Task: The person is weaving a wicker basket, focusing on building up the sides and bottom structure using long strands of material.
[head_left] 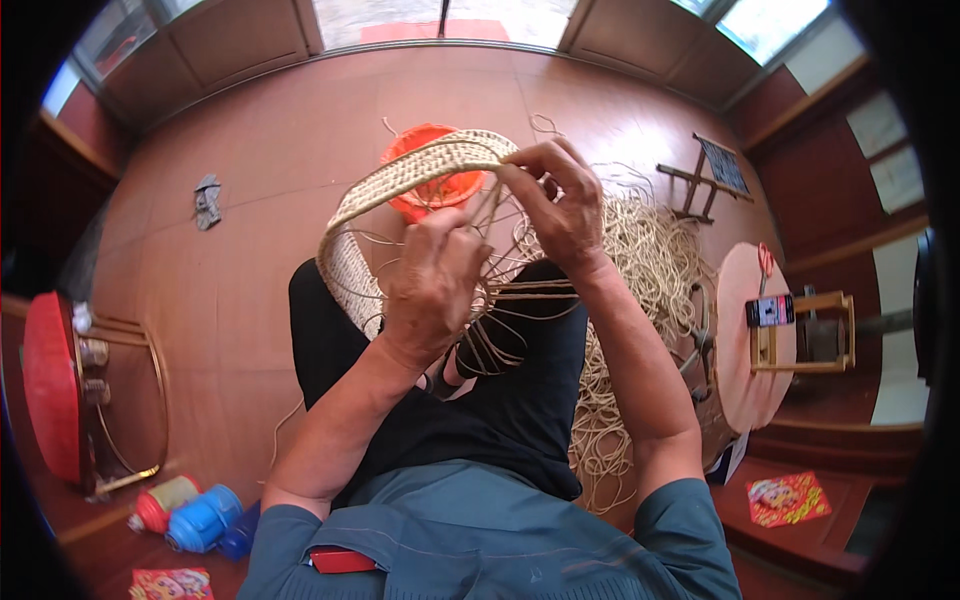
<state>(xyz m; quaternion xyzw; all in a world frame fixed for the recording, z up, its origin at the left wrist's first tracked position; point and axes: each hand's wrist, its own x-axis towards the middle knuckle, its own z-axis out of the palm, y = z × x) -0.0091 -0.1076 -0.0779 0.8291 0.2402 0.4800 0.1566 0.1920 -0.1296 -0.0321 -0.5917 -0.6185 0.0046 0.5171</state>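
Your right hand (568,205) pinches the woven band (405,174) at its upper right; your left hand (432,285), curled, sits inside its curve, its grip on the cords (535,290) unclear. The long upper stretch slopes up rightward, its left end bending down beside your left knee (306,290).

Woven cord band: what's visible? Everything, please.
The woven cord band is pale beige, seemingly plant fibre, tightly plaited, with loose strands inside its curve. It bends into an arch, partly hiding the orange bucket from view. The right hand pinches its edge at upper right; the left hand is among the strands, contact with the band unclear.
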